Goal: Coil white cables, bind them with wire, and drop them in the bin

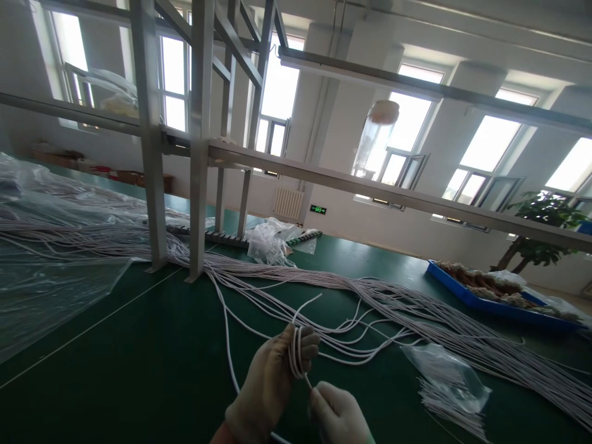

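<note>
My left hand (272,376), in a pale glove, is closed around a small coil of white cable (296,357). One loose end of that cable sticks up above the fingers. Just below and to the right, my right hand (340,410), gloved too, pinches the cable where it leaves the coil. Behind both hands a long bundle of white cables (333,280) runs across the green table (115,357), with several strands looping toward me. Another strand passes down behind my left wrist.
Metal posts (198,185) stand on the table, carrying a shelf rail (351,182). At right are a blue tray (481,302) and a clear plastic bag (446,373) beside short cable pieces (453,407). Plastic sheeting (60,308) covers the left side. Crumpled plastic (271,240) lies behind the bundle.
</note>
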Tool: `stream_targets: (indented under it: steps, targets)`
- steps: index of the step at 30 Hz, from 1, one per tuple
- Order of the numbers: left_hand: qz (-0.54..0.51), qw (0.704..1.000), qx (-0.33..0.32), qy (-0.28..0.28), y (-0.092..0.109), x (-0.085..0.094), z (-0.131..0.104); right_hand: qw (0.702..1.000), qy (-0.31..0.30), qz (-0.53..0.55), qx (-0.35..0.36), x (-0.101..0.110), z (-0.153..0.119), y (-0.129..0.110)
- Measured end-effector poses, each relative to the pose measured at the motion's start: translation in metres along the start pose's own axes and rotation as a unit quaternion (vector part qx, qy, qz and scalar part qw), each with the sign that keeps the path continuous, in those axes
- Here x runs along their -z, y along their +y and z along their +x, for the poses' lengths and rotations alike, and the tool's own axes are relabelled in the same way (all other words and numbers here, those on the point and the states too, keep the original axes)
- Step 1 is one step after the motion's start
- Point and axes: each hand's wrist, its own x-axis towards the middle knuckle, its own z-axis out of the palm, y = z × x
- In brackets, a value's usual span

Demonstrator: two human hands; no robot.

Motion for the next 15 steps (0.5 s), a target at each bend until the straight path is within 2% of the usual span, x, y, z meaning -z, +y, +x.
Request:
stream_targets:
  steps: [2, 4, 7, 10, 12, 13, 15]
  targets:
    - [-0.006, 1.0, -0.003, -0.026, 0.007, -0.001, -0.003, 0.999, 0.007, 0.006, -0.031, 0.015, 0.01, -0.001]
    - [0.077, 0.995, -0.014, -0.068, 0.012, 0.002, -0.008, 0.999, 0.042, 0.002, -0.032, 0.033, 0.022, -0.012]
    - [0.216, 0.968, -0.023, -0.127, 0.019, 0.009, -0.012, 0.997, 0.08, -0.015, 0.009, 0.053, 0.038, -0.036]
    - [0.28, 0.944, 0.04, -0.169, 0.02, 0.012, -0.008, 0.995, 0.095, -0.025, 0.031, 0.06, 0.045, -0.056]
    - [0.32, 0.934, 0.074, -0.143, 0.015, 0.01, -0.004, 0.99, 0.116, -0.061, 0.047, 0.056, 0.043, -0.063]
    - [0.335, 0.935, 0.062, -0.102, 0.01, 0.008, -0.002, 0.986, 0.13, -0.088, 0.056, 0.051, 0.04, -0.064]
    - [0.359, 0.933, -0.014, 0.006, -0.001, 0.004, -0.001, 0.976, 0.152, -0.138, 0.065, 0.036, 0.031, -0.063]
